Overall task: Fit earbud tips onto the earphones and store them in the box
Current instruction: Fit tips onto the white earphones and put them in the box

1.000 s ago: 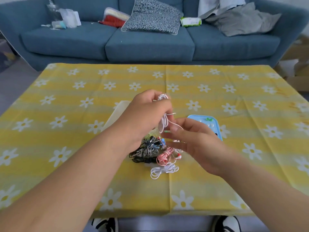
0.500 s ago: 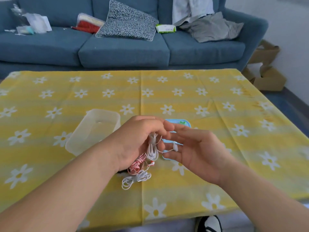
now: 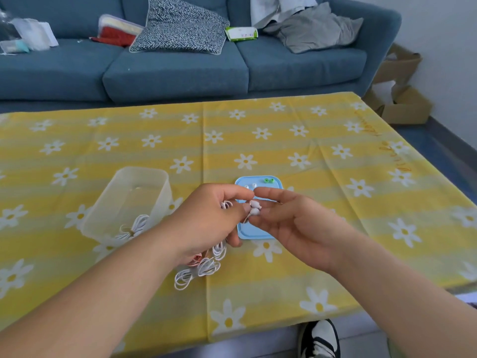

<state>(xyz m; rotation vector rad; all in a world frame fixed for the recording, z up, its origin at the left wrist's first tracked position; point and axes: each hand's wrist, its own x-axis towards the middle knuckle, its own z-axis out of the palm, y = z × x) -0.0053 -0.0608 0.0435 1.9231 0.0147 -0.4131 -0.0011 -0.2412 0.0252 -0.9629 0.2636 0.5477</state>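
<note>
Left hand [image 3: 211, 220]: fingers curled round the cable of the white earphones [image 3: 254, 208], gripping it. Right hand [image 3: 296, 223]: fingers extended and relaxed, their tips touching the two earbuds but not clamped on them.

Change: one second ago the left hand held the cable bundle raised and the buds were not separated out. Both buds now sit side by side between the two sets of fingertips. Judgement: the pair is positioned for tip fitting; no tip is in either hand yet.

The blue tray [image 3: 258, 235] lies directly under the fingertips. The white tips [image 3: 249, 186] sit just beyond them, the green tips [image 3: 268, 180] slightly farther, at the tray's far edge. The box [image 3: 165, 187] stands outboard of the left hand and already contains one coiled set [image 3: 134, 226]. More loose coils [image 3: 198, 271] lie under the left wrist.
</note>
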